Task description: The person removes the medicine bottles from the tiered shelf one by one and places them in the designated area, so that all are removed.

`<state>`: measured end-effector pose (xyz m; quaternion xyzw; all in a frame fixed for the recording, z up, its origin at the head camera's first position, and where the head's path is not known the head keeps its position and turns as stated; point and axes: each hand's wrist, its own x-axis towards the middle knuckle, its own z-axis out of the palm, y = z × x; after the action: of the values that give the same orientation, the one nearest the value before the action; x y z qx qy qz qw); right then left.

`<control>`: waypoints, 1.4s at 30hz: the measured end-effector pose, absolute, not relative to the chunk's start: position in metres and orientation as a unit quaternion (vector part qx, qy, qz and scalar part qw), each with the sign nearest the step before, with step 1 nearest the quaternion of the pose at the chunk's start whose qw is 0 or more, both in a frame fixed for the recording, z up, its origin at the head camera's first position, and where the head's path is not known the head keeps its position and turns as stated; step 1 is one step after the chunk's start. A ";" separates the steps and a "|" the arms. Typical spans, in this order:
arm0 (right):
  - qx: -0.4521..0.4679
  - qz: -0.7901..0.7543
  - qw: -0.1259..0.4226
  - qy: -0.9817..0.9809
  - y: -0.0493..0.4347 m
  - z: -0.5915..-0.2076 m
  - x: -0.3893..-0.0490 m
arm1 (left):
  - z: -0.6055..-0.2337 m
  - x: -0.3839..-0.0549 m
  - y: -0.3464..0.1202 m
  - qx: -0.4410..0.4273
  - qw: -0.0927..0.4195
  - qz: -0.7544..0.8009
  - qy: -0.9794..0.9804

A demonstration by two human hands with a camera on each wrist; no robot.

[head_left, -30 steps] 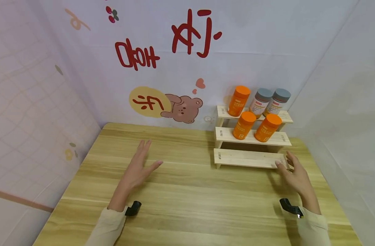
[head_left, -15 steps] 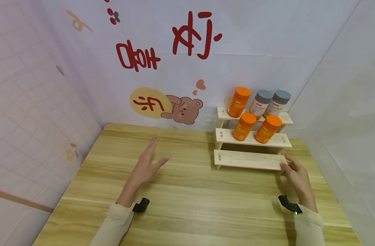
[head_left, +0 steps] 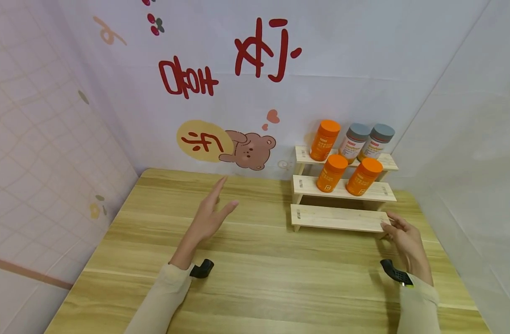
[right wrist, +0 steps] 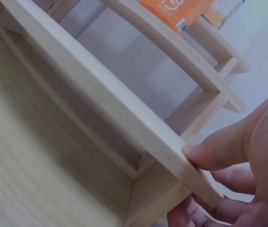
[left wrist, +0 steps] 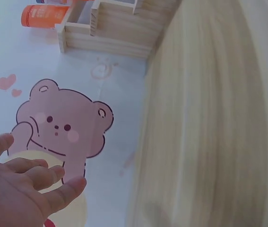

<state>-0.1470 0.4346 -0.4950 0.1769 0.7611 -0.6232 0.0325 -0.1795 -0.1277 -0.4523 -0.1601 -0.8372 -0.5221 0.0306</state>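
A three-step wooden display rack [head_left: 338,219] stands at the right back of the table, its lowest step bare. My right hand [head_left: 407,239] grips the right end of that lowest step, and the right wrist view shows the thumb [right wrist: 219,149] on top with fingers curled underneath. Two orange bottles [head_left: 332,174] stand on the middle step. Along the top step are one more orange bottle [head_left: 325,140] and two grey-capped bottles [head_left: 355,143]. My left hand [head_left: 206,218] is held over the table left of the rack, fingers extended and holding nothing.
The wood-grain table [head_left: 263,273] meets a white back wall [head_left: 342,55] printed with red lettering and a bear [head_left: 251,150]. Side walls rise at left and right, the right one [head_left: 480,162] close to my right hand.
My right hand has closed from a loose pose onto the end of the lowest step. My left hand has moved right and a little toward the back. The bottles stay on their steps.
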 end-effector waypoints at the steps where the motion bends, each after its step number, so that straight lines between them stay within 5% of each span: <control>1: 0.176 -0.623 0.032 0.761 0.434 -0.495 -0.147 | -0.451 -0.181 -0.126 -0.162 0.030 -0.524 -0.835; 42: 0.177 -0.548 0.030 0.817 0.435 -0.490 -0.146 | -0.401 -0.240 -0.060 -0.188 -0.003 -0.586 -0.788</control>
<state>-0.1461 0.4346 -0.4900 0.1765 0.8168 -0.5484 0.0300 -0.2404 -0.0600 -0.4007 -0.1881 -0.7883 -0.5858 -0.0027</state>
